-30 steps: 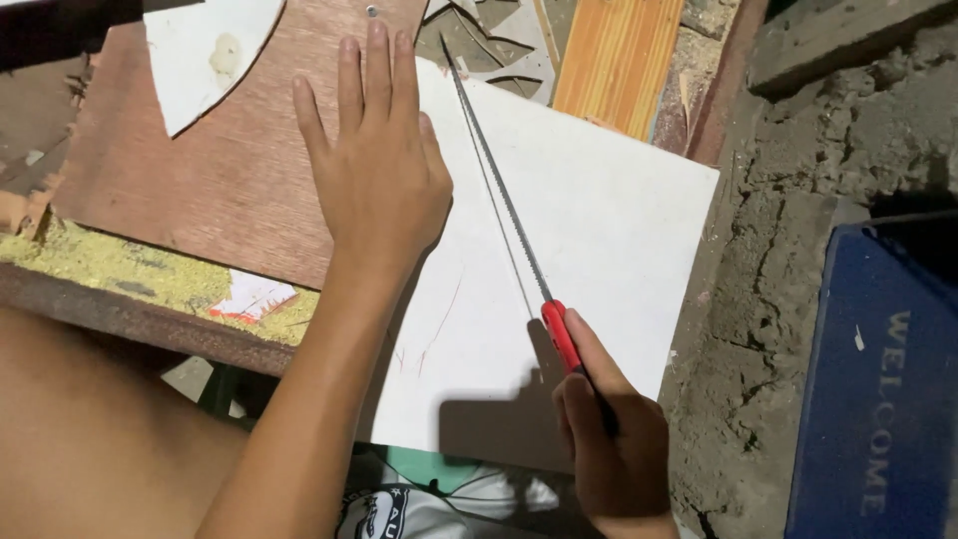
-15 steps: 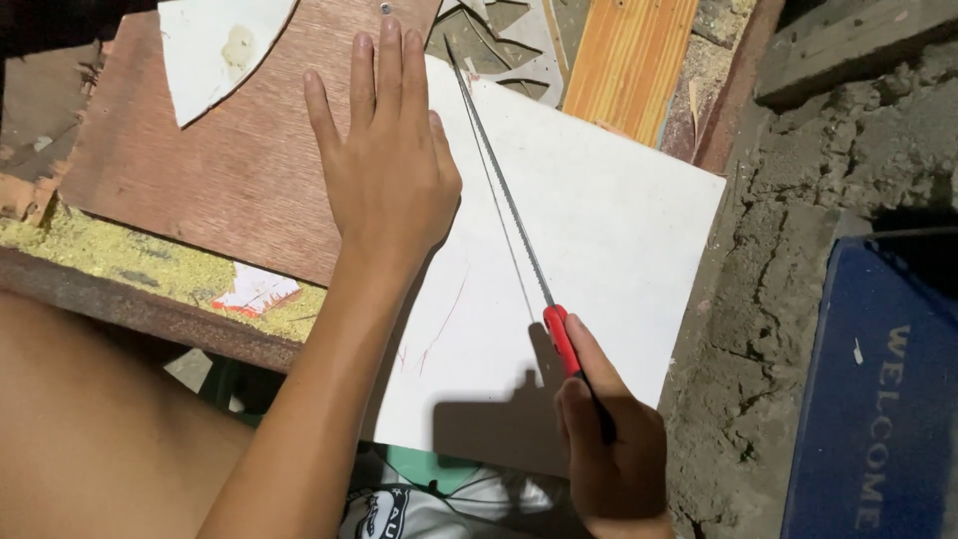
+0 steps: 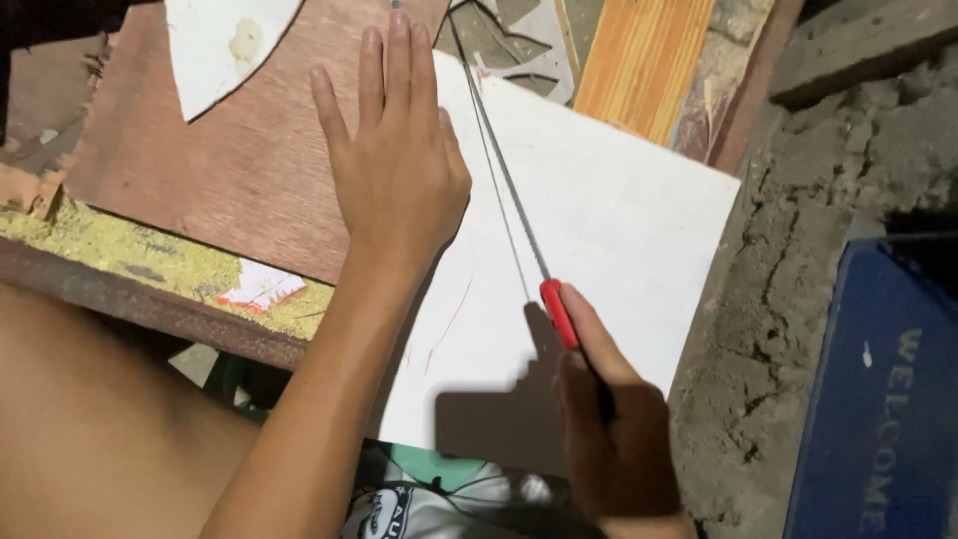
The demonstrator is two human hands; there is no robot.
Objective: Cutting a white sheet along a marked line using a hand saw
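Barely shifted: left hand (image 3: 399, 165) flat on white sheet (image 3: 619, 230); right hand (image 3: 614, 439) fingers grip saw (image 3: 519, 215).

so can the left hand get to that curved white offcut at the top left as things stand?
Probably yes. The left hand lies flat, holding nothing, on the brown board and the edge of the white sheet; bare board alone separates it from the white offcut. The saw runs on its other side.

A single head-worn camera looks steeply down from close above, facing forward over the person's bare knee (image 3: 90, 429) onto a flat white board (image 3: 609, 250) and brown plywood sheet (image 3: 230, 170).
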